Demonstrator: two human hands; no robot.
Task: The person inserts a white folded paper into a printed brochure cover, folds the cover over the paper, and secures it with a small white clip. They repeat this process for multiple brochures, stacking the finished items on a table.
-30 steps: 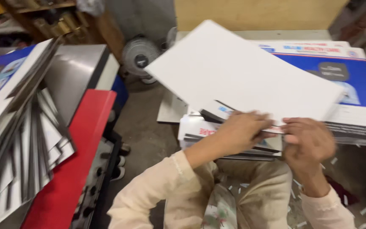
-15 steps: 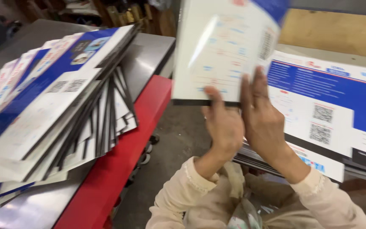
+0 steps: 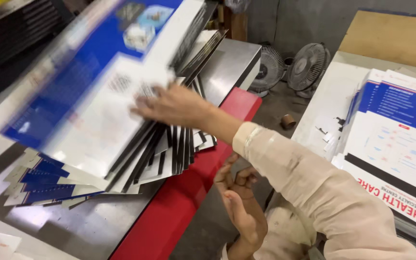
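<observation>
Lying flat on top of a fanned stack of printed sheets, the blue-and-white printed cardboard sheet runs its long axis from lower left to upper right, far end toward the back of the grey metal table; it is motion-blurred. Right hand rests palm-down on the sheet's near edge, fingers spread flat, no grip. Left hand hangs low beside the red table edge, fingers loosely curled, holding nothing. Stack overhangs the red edge slightly. Bare metal shows at the table's lower left. Floor gap separates the table from a second pile of white-and-blue printed boards on the right; two small fans stand behind.
</observation>
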